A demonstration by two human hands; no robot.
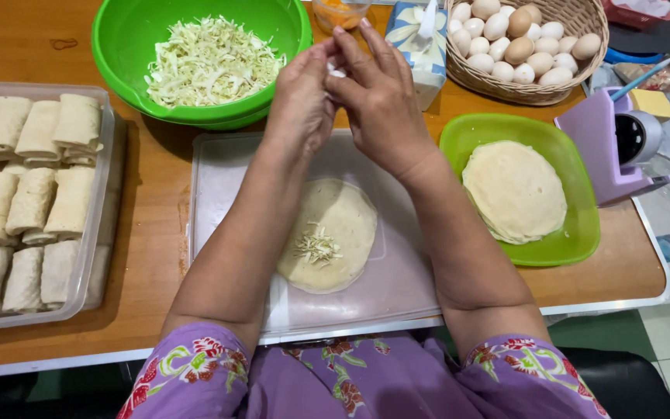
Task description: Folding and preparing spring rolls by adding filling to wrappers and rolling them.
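Observation:
My left hand (301,99) and my right hand (378,97) meet above the far edge of a clear plastic board (397,287), fingertips pinched together around a small white thing I cannot identify. On the board lies a round pale wrapper (341,213) with a little shredded cabbage (316,248) on it. A green bowl (129,35) of shredded cabbage stands just beyond my left hand.
A clear tray (101,194) of several rolled wrappers sits at the left. At the right a green plate (583,233) holds a stack of flat wrappers. A wicker basket (498,87) of eggs, a tissue box (420,39) and a purple device (602,147) stand at the back right.

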